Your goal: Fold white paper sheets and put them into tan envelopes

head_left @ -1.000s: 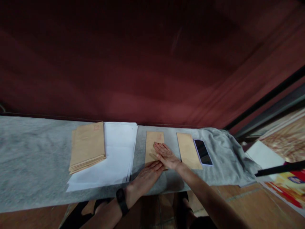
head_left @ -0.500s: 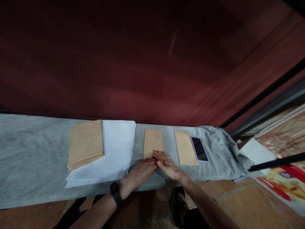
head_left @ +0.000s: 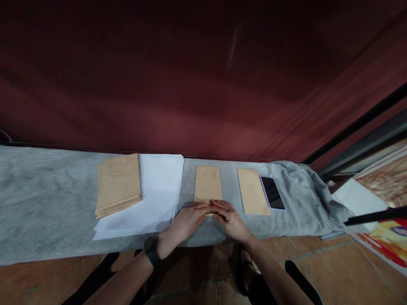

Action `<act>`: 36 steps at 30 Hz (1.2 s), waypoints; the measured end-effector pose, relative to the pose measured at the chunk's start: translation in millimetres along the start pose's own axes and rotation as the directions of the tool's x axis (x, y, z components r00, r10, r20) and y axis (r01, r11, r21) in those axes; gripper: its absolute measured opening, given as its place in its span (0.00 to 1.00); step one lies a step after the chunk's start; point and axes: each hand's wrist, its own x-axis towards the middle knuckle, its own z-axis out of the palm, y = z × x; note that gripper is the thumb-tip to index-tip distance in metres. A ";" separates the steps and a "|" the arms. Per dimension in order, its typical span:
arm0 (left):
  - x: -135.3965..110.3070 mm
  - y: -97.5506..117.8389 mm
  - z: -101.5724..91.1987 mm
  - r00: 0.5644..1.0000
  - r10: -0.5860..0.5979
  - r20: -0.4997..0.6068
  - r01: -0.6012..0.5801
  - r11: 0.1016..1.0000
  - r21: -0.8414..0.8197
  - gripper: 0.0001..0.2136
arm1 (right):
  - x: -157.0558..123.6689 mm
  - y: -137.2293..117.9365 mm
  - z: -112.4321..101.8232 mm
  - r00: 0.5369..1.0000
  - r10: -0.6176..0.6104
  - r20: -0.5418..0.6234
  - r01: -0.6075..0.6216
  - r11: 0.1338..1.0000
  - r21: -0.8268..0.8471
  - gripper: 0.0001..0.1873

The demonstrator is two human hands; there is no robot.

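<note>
A brown paper envelope (head_left: 207,182) with a small red printed mark near its top right corner lies upright in front of me on the grey cloth. My left hand (head_left: 192,216) is at its lower left, fingers closed over the bottom edge. From the lower right, my right hand (head_left: 229,218) curls its fingers onto the same edge, close beside the left fingertips. A small strip of the edge shows between the hands; the thumbs are mostly hidden. To the right lies a second brown envelope (head_left: 253,190).
A stack of brown envelopes (head_left: 119,182) rests on white paper sheets (head_left: 159,182) at the left. A phone (head_left: 272,192) lies right of the second envelope. Grey cloth (head_left: 47,203) covers the narrow surface, with a dark red panel (head_left: 190,106) behind it and tiled floor (head_left: 337,258) below.
My hands have gone from lying flat and overlapping on the envelope's lower part to side by side, with fingers curled at its bottom edge. The view has shifted slightly.
</note>
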 end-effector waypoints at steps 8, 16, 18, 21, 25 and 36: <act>-1.3 -7.3 15.6 0.997 -0.023 -0.077 0.028 0.997 0.070 0.17 | 0.2 4.0 4.4 1.000 0.008 -0.030 -0.007 1.000 0.018 0.20; -2.9 2.5 16.2 0.999 -0.049 -0.015 0.051 0.962 0.266 0.21 | 0.7 9.2 8.1 0.995 0.044 -0.093 -0.038 0.998 0.057 0.23; -6.2 6.9 22.3 1.000 0.013 -0.010 -0.009 0.946 0.324 0.22 | 0.4 10.5 9.1 0.993 0.048 -0.106 -0.041 0.997 0.061 0.23; -12.5 14.6 34.9 0.998 0.049 -0.048 -0.027 0.925 0.379 0.20 | 0.0 11.3 10.2 0.993 0.045 -0.109 -0.040 0.998 0.051 0.23; -19.5 20.3 48.8 0.996 0.041 -0.085 -0.001 0.901 0.434 0.24 | 0.5 8.9 7.1 0.995 0.037 -0.090 -0.036 0.999 0.008 0.24; -34.8 14.3 73.9 0.988 0.029 -0.155 0.057 0.852 0.521 0.31 | -21.6 -45.6 20.9 0.999 -0.024 0.033 0.031 0.974 -0.223 0.34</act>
